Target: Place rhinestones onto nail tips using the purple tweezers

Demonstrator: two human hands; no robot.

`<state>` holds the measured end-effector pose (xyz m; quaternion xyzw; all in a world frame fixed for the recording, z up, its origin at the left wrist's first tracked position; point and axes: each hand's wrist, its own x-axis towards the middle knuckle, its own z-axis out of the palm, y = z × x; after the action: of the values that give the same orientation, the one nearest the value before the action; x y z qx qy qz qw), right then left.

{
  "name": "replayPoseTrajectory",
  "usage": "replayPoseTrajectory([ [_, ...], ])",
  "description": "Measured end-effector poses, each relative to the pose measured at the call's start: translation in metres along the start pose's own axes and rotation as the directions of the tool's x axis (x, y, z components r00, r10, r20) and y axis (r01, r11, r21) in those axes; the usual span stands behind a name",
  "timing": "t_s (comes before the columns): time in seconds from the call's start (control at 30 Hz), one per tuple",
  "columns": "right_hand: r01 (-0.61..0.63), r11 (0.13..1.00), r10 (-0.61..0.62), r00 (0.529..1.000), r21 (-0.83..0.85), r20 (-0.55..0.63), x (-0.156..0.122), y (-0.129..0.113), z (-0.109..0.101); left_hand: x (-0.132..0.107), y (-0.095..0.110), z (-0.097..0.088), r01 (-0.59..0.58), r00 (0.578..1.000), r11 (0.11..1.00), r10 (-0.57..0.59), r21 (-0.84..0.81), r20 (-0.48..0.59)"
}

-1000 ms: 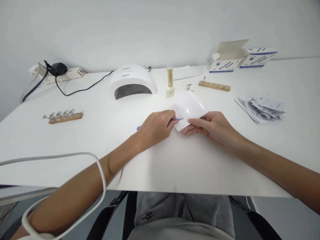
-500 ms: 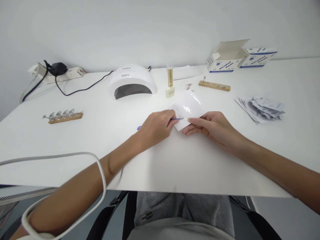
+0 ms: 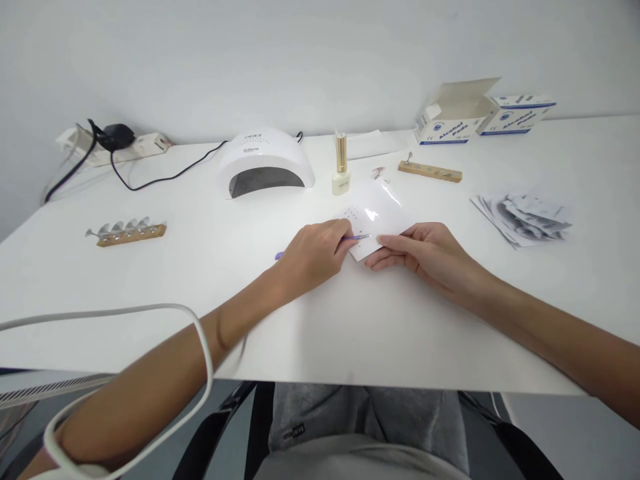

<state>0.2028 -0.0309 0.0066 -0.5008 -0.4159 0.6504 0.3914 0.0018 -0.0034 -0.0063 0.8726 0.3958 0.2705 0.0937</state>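
Pinched in my left hand is a slim purple tool with a metal tip; its broad back end sticks out behind the fingers. The tip lies over a glossy white sheet that carries small dark dots in rows. My right hand grips the sheet's near right edge, thumb on top and fingers beneath. Thumb and tool tip are almost touching; whether anything small sits between them I cannot make out. Just beyond the sheet stands a nail polish bottle with a gold cap.
A white nail lamp sits behind my left hand. Wooden stands, one with several metal pegs, another at the back right, lie on the white table. Alcohol pad boxes, loose packets and a power strip are around.
Both hands, the tool and the sheet keep nearly the same place. Only a very slight shift of the view shows.
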Motion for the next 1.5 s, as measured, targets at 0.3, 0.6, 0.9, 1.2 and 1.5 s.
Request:
replayPoseTrajectory([
  [0.3, -0.001, 1.000, 0.001, 1.000, 0.002, 0.005, -0.0003, -0.0002, -0.0001, 0.0000, -0.0008, 0.0013, 0.002, 1.000, 1.000, -0.002, -0.009, -0.004],
  [0.6, -0.001, 1.000, 0.001, 1.000, 0.009, 0.001, 0.0001, -0.0002, 0.0001, 0.0001, -0.0001, 0.0012, 0.014, 1.000, 1.000, -0.014, -0.006, 0.004],
  [0.9, 0.011, 1.000, -0.011, 1.000, -0.001, -0.001, 0.0000, 0.0002, 0.0000, 0.0000, -0.0003, 0.0015, 0.023, 1.000, 0.999, -0.023, -0.025, 0.011],
  [1.2, 0.008, 1.000, -0.008, 1.000, -0.014, -0.013, 0.0009, 0.0019, -0.0018, 0.0003, -0.0004, 0.0023, 0.058, 0.997, 0.996, -0.056, -0.062, 0.045],
  [1.5, 0.006, 0.999, -0.007, 1.000, -0.052, -0.019, 0.0019, 0.0033, -0.0029, -0.0004, -0.0014, 0.0027, 0.078, 0.996, 0.991, -0.072, -0.111, 0.054],
])
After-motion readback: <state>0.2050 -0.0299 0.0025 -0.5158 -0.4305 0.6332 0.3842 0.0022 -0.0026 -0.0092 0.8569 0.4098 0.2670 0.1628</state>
